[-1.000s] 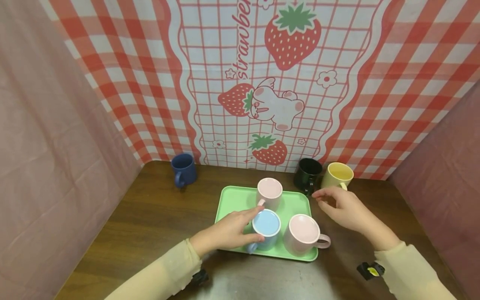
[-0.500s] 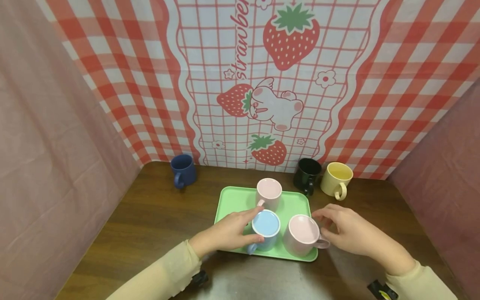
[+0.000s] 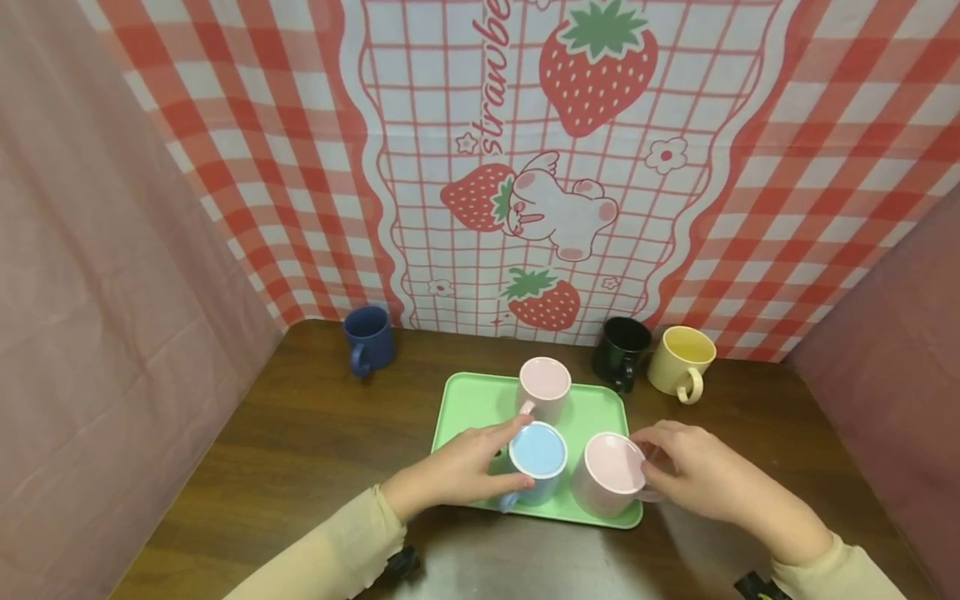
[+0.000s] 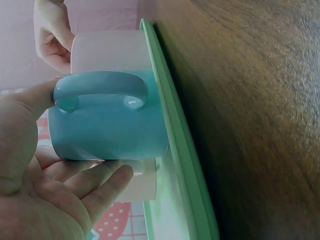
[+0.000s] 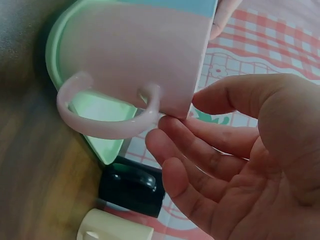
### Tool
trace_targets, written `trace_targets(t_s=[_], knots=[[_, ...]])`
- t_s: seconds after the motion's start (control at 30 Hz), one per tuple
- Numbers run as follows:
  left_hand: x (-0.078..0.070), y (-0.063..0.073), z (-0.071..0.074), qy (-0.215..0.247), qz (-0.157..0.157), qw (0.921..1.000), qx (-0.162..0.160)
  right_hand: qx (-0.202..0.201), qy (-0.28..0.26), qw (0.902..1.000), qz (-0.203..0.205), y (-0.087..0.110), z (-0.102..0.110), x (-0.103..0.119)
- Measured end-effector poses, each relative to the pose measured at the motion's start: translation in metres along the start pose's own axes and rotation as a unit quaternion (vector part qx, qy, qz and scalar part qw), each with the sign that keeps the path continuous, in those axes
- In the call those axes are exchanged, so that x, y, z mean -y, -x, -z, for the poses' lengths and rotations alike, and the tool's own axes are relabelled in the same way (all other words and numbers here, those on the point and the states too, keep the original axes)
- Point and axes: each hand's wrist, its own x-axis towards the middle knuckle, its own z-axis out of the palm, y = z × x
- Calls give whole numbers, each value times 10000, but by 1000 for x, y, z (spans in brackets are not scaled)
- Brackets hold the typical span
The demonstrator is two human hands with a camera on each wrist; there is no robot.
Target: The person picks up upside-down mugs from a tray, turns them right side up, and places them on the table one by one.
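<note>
On a light green tray (image 3: 468, 396) stand three mugs, apparently upside down, with pale-ringed bases facing up. My left hand (image 3: 468, 467) holds the light blue mug (image 3: 538, 450) from its left, thumb near the handle and fingers along the far side. At the tray's right end is a pink mug (image 3: 613, 467), its handle pointing right. My right hand (image 3: 701, 471) pinches that mug's upper edge; in the right wrist view the thumb (image 5: 215, 96) and fingertips meet it just above the handle. Another pink mug (image 3: 545, 382) stands behind the light blue one.
At the back right of the brown wooden table (image 3: 300, 450) are a black mug (image 3: 618, 350) and a yellow mug (image 3: 678, 362), both upright. A dark blue mug (image 3: 370, 337) stands at the back left. A checked strawberry cloth (image 3: 547, 167) hangs behind.
My right hand has come back from beside the yellow mug to the right-hand pink mug and now touches its upper edge. My left hand has stayed on the light blue mug.
</note>
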Motion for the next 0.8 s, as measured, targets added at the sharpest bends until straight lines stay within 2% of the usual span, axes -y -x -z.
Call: trace_targets(t_s=[0.17,0.27,0.33,0.4,0.6,0.8], knots=[[3,-1,-1,58,-36,10000,-28,401,175,9990,-87,3,5,0],[4,-1,-3,-9,-68,10000,-15,808,79,9965,-213,7,8,-1],[4,-1,-3,-82,-78,9999,-8,891,17,9958,-230,10,7,-3],[2,-1,-2,-149,-45,9999,11,796,-51,9967,-149,12,5,-5],[-2,-2,1,-252,37,9997,57,149,49,9994,311,17,-6,-14],[-1,-4,0,-302,7,9995,81,28,250,9992,318,20,-11,-18]])
